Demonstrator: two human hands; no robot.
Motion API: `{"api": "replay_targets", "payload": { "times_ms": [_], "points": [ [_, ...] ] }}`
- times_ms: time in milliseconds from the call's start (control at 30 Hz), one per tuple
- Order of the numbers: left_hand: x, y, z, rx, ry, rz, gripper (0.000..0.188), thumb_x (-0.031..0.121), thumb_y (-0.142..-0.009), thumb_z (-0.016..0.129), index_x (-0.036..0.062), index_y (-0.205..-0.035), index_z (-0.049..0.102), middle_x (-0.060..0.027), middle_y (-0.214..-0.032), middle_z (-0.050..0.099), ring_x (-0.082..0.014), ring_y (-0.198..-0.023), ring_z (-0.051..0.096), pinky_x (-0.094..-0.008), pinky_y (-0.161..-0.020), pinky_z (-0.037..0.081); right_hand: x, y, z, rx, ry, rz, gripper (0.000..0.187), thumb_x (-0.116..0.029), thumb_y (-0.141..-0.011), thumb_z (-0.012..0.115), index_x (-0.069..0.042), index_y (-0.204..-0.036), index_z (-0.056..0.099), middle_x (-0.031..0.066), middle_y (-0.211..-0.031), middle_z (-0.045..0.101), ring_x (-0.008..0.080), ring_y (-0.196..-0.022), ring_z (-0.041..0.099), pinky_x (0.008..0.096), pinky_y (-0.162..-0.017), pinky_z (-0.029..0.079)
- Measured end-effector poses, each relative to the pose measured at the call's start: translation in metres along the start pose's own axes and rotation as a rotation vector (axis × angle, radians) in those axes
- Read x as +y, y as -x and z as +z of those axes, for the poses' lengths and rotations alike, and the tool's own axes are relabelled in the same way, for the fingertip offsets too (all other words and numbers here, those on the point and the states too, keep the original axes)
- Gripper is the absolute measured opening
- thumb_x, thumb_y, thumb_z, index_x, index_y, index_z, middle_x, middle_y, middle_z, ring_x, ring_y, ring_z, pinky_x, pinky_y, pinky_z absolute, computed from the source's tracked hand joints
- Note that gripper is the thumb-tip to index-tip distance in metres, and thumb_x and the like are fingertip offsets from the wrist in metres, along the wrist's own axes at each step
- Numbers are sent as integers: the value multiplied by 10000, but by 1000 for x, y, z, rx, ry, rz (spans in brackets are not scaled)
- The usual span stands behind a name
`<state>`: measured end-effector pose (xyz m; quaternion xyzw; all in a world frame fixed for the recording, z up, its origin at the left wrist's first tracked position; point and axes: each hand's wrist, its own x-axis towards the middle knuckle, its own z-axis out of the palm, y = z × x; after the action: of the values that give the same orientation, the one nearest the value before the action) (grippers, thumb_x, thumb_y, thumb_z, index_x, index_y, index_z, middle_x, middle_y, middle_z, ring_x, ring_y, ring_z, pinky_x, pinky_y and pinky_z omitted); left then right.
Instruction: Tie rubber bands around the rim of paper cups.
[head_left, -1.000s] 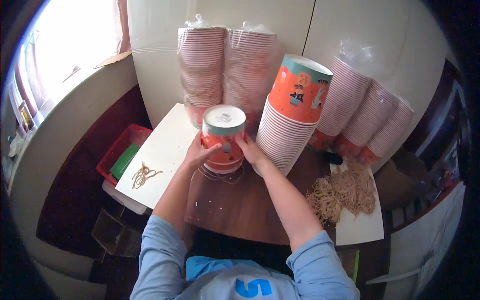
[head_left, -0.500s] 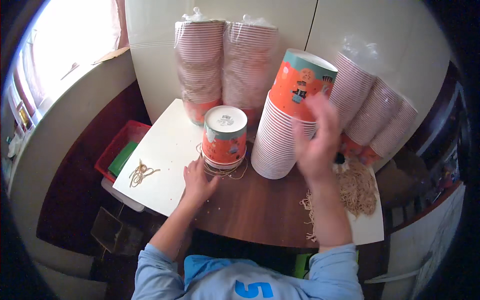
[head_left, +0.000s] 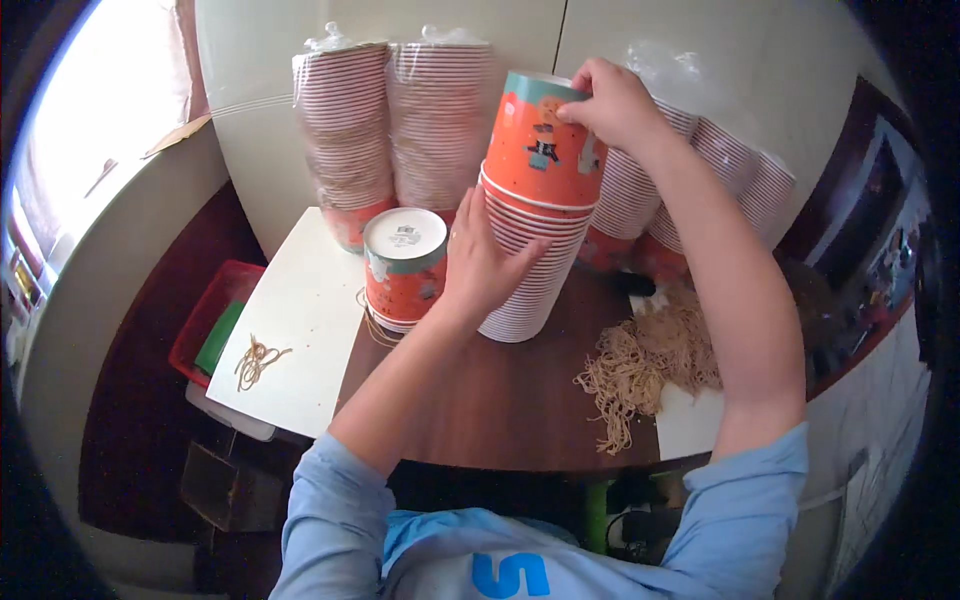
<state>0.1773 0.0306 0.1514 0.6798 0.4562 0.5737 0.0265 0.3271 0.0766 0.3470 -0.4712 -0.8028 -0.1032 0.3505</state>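
Up comes my right grip [head_left: 612, 105], clasping the top bucket [head_left: 535, 160] of the tall stack [head_left: 530, 305], upper centre of frame. My left grip [head_left: 484, 262] has left the short stack [head_left: 402, 287], fingers spread along the tall one's rims.

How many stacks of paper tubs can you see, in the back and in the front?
Stacks at the back left: 2
Stacks at the back right: 3
Tall front stack: 1
Short front stack: 1
Total: 7
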Motion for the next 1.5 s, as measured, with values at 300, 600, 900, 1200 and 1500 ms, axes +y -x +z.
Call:
{"api": "replay_targets", "payload": {
  "times_ms": [300, 600, 900, 1200, 1500],
  "points": [
    [-13, 3, 13, -31, -74, -37, 886, 404, -765, 715, -69, -1362, 262, -281, -1347, 364, -401, -1268, 359, -444, -1061, 302, -24, 5, -122, 818, -37, -272, 206, -137, -786, 696, 6, -895, 596, 136, -829, 646, 210, -747, 627, 333, -669, 504],
    [30, 65, -66, -324, 916, -582, 646, 201, -879, 614, 15, -1402, 283, -88, -1180, 528, -138, -1029, 539, -288, -870, 447, 61, 240, -38, 198, -1455, 667, 314, -316, -901, 539, -89, -1115, 580, 12, -1069, 613, 161, -951, 577, 343, -912, 437],
    [19, 118, -101, -379, 609, -645, 553, -56, -725, 373, -25, -1270, 462, -129, -1127, 594, -174, -1076, 543, -283, -926, 410, 84, 322, 75, -503, -607, 612, 259, -257, -860, 634, -42, -1003, 619, 89, -987, 641, 200, -881, 633, 352, -776, 509],
    [35, 124, -104, -630, 253, -664, 588, -23, -715, 399, -17, -1302, 431, -160, -1148, 587, -229, -1091, 554, -312, -939, 420, 124, 313, 130, -399, 445, 197, 200, -291, -694, 689, -97, -737, 699, 144, -853, 649, 277, -766, 623, 390, -785, 475],
    [33, 141, -116, -467, 60, -574, 457, 127, -823, 609, 1, -1246, 491, -171, -1045, 615, -232, -778, 645, -300, -639, 512, 115, 299, 105, -197, -308, 505, 104, -181, -788, 665, -78, -800, 655, 64, -809, 644, 189, -723, 617, 320, -676, 483]
  ]
}}
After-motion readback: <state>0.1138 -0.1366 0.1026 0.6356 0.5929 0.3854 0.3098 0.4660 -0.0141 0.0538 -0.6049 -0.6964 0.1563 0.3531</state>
